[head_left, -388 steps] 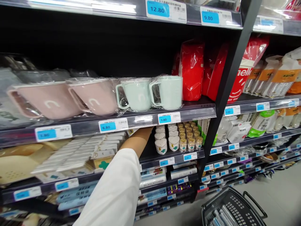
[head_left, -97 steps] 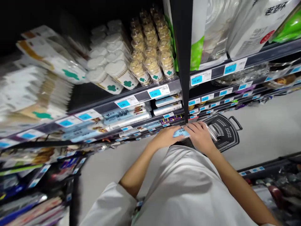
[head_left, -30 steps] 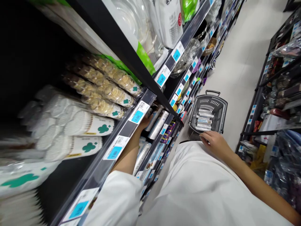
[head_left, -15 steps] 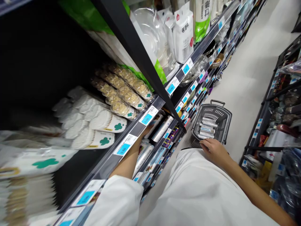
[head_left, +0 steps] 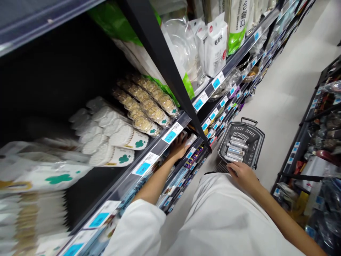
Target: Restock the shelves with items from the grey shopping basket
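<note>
My left hand reaches under the shelf rail and is closed round a long white box lying on the lower shelf. My right hand rests at the near rim of a dark plastic basket on the floor, with the fingers lying loosely flat and nothing in them. Several long silver boxes lie side by side in the basket. My white sleeve and shirt fill the bottom of the view.
On the shelf above my left hand stand clear jars of toothpicks and white tubs with green clovers. Blue price tags line the rails. A black upright divides the bays. The pale aisle floor runs on to the right, past another rack.
My left hand has drawn outward from the lower shelf and now shows closed on the white box. The view has tipped up a little. My right hand stays at the basket's rim.
</note>
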Action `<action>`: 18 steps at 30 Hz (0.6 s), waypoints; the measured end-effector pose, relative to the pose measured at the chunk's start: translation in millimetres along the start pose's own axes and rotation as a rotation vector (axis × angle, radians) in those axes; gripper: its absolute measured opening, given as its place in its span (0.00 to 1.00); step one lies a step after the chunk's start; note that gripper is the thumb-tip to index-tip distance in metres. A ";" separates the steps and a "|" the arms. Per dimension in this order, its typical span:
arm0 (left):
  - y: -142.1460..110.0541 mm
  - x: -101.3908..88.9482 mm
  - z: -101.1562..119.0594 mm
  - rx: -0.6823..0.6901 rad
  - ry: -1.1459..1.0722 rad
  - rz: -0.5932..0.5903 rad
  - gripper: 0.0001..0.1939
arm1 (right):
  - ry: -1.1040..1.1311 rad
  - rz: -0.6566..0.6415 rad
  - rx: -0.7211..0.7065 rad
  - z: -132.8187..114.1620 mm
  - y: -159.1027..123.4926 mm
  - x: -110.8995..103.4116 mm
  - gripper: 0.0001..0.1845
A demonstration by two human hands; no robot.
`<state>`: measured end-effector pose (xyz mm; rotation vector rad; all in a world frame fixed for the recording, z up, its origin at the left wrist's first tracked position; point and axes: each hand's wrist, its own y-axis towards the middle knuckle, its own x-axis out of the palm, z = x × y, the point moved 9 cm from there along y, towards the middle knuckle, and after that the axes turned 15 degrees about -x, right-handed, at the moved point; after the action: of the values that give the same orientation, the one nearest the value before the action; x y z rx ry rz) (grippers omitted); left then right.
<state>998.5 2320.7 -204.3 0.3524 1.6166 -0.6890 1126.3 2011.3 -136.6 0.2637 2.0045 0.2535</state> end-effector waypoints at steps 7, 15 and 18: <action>-12.5 4.0 -28.4 -0.090 0.022 -0.042 0.34 | 0.102 -0.098 0.080 9.2 0.4 10.8 0.12; -34.6 -5.2 -11.9 -0.101 -0.084 0.118 0.29 | 0.251 -0.395 0.367 88.8 -33.6 63.4 0.11; -60.9 0.0 10.0 -0.158 -0.214 0.253 0.27 | 0.281 -0.488 0.465 144.8 -61.0 94.5 0.12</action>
<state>970.3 2267.5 -190.6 0.3486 1.3832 -0.3897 1212.2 1990.0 -297.2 0.0200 2.3157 -0.5157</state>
